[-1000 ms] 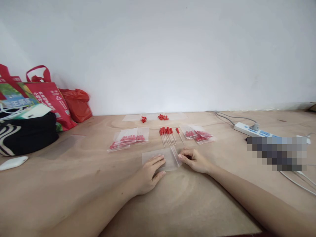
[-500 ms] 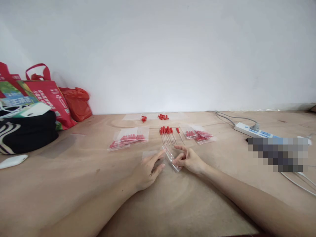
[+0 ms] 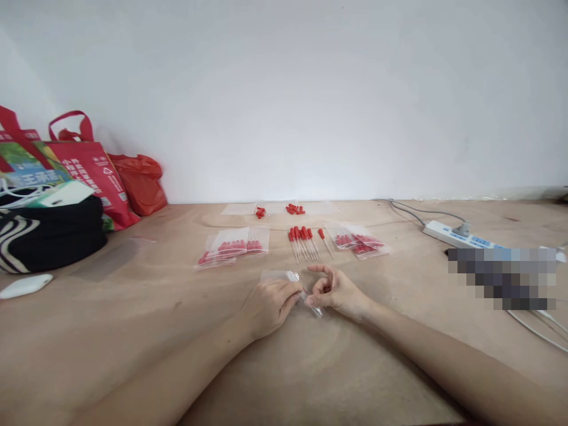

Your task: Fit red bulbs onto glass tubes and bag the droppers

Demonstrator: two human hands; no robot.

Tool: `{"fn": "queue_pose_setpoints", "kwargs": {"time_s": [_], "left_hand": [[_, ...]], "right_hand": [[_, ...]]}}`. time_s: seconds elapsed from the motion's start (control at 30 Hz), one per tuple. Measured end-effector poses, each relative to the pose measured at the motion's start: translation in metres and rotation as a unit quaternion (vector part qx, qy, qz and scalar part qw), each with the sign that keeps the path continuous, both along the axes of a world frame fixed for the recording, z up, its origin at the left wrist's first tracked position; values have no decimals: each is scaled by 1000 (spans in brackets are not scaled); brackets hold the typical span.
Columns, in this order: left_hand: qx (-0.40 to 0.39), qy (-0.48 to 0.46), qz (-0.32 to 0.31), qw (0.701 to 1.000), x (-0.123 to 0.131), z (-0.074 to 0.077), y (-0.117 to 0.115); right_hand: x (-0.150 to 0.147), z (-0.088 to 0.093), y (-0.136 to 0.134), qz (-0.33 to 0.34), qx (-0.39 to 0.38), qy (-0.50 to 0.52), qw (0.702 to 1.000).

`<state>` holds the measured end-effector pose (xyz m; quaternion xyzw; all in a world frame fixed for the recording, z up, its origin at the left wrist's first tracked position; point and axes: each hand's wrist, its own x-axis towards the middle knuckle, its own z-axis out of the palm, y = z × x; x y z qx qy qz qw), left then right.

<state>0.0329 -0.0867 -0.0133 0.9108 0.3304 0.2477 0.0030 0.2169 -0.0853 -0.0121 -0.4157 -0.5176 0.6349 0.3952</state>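
Note:
Between my hands is a small clear zip bag (image 3: 277,276), partly covered by my left hand. My left hand (image 3: 273,302) is closed, its thumb and fingers pinching the bag near its zip edge. My right hand (image 3: 338,294) pinches the same edge from the right with thumb and a bent finger, the index finger stretched forward. Just beyond my hands lie several droppers (image 3: 302,241) with red bulbs and thin clear stems. One more dropper (image 3: 325,241) rests a little apart on their right.
Zip bags with red-bulbed items lie at left (image 3: 233,244) and right (image 3: 358,241). Loose red bulbs (image 3: 294,209) sit near the wall. A power strip (image 3: 461,236) with cables is on the right. A black bag (image 3: 53,234), red shopping bags (image 3: 95,171) and a white object (image 3: 25,286) stand left.
My left hand has closed from spread fingers to a pinch at the bag's edge. My right hand stays on the bag, having shifted slightly. The view has moved a little.

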Motion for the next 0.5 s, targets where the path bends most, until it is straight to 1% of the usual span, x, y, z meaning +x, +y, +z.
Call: {"fn": "queue_pose_setpoints", "kwargs": {"time_s": [0.3,0.4,0.5], "left_hand": [[29,5,3,1000,0,0,0],[32,-4,5,999,0,-3,1],[25,-14,4,1000,-1,-5,3]], "right_hand": [[5,-2,2,42,27,14,999],[6,-4,2,69,63,5,996],[9,-7,4,95,118,-22,988]]}}
